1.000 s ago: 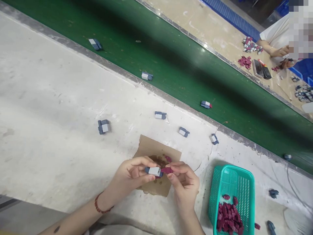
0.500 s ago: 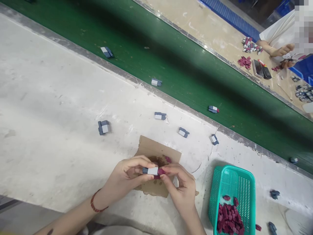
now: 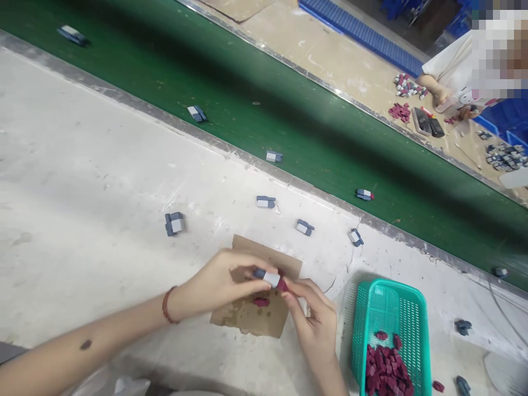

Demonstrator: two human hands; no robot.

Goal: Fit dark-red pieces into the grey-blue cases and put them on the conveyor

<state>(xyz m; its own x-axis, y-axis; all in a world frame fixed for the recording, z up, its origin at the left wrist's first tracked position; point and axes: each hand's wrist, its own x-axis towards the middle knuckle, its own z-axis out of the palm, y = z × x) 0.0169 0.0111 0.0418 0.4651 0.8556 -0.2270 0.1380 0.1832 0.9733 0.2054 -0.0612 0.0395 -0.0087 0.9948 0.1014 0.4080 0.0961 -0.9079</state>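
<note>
Green conveyor belt [image 3: 289, 110] runs along the table's [image 3: 82, 176] far edge, carrying grey parts. Near the front edge I see a cardboard scrap [image 3: 256, 319] and, rightward, a teal basket [image 3: 408, 308]. Above the cardboard my left hand [image 3: 218, 283] pinches a grey-white part [image 3: 268, 278]; my right hand [image 3: 315, 319] pinches its maroon cap [image 3: 282, 285].
</note>
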